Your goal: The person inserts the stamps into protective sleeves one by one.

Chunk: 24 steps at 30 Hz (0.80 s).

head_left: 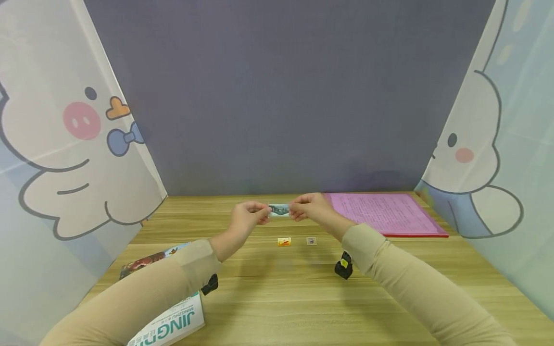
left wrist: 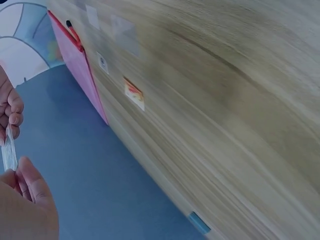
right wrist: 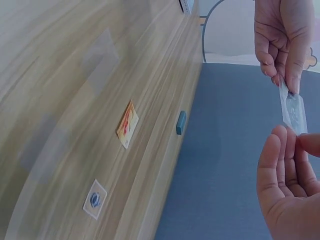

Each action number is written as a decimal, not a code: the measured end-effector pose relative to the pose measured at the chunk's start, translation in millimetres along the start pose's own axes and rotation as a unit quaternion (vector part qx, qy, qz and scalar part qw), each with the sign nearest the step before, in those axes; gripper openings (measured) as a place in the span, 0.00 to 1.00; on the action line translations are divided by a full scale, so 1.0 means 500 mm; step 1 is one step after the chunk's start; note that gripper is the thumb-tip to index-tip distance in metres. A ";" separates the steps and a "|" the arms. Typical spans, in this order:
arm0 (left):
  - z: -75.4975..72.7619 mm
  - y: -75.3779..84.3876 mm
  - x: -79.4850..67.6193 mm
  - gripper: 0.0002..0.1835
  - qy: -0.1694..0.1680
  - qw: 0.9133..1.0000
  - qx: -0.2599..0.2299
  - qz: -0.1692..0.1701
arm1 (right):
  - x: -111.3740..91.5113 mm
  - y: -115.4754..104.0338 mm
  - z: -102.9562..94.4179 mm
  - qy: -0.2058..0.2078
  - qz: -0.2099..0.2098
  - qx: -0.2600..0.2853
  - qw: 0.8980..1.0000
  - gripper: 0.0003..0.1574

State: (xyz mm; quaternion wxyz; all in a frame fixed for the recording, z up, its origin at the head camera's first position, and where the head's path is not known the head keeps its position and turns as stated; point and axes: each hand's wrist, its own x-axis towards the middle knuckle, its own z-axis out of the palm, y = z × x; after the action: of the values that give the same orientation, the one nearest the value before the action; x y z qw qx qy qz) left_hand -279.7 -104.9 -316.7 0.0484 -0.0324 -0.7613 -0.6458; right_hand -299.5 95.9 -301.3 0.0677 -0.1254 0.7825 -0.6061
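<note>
Both hands hold one small clear-sleeved card [head_left: 279, 210] in the air above the wooden table [head_left: 277, 298], near its far edge. My left hand [head_left: 265, 213] pinches its left end and my right hand [head_left: 295, 211] pinches its right end. In the left wrist view the card [left wrist: 9, 150] shows edge-on between the left hand [left wrist: 20, 175] and the right hand [left wrist: 11, 120]. The right wrist view has the card [right wrist: 294, 110] hanging between the left hand [right wrist: 286, 75] and the right hand [right wrist: 295, 142].
Two more small cards lie on the table below the hands: an orange one [head_left: 284, 241] and a white one with a grey mark [head_left: 311, 241]. A pink sheet on a red board [head_left: 383, 214] lies far right. A white book [head_left: 173, 322] and a magazine [head_left: 147, 259] sit at left.
</note>
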 end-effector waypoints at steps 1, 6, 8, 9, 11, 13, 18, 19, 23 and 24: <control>-0.002 -0.002 0.001 0.08 0.001 1.000 0.001 -0.003 | 0.002 0.001 0.004 0.002 0.003 0.002 1.000 0.13; -0.012 -0.013 0.004 0.08 0.005 1.000 0.013 -0.009 | 0.016 0.012 0.022 0.012 0.023 0.010 1.000 0.12; -0.016 -0.017 0.006 0.07 0.008 1.000 0.019 -0.011 | 0.022 0.017 0.029 0.016 0.031 0.013 0.999 0.12; -0.019 -0.020 0.007 0.07 0.010 1.000 0.022 -0.012 | 0.026 0.020 0.032 0.017 0.036 0.014 0.999 0.12; -0.024 -0.026 0.008 0.07 0.015 0.999 0.030 -0.016 | 0.032 0.026 0.041 0.017 0.041 0.018 0.999 0.12; -0.029 -0.032 0.010 0.08 0.020 0.999 0.040 -0.021 | 0.038 0.032 0.050 0.018 0.047 0.020 0.999 0.12; -0.038 -0.048 0.014 0.08 0.023 0.997 0.063 -0.034 | 0.045 0.046 0.068 0.020 0.054 0.026 0.998 0.11; -0.039 -0.052 0.013 0.08 0.022 0.997 0.066 -0.034 | 0.046 0.048 0.071 0.019 0.054 0.024 0.998 0.11; -0.045 -0.068 0.009 0.07 0.017 0.996 0.077 -0.037 | 0.048 0.059 0.082 0.015 0.059 0.029 0.998 0.10; -0.046 -0.071 0.007 0.07 0.018 0.996 0.080 -0.039 | 0.049 0.062 0.085 0.014 0.060 0.029 0.998 0.10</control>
State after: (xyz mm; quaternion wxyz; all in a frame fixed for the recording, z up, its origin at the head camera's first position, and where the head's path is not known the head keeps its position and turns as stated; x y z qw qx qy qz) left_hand -286.5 -133.2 -347.4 0.0391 0.0126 -0.8104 -0.5844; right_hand -315.3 56.6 -340.8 0.0967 -0.0679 0.7715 -0.6252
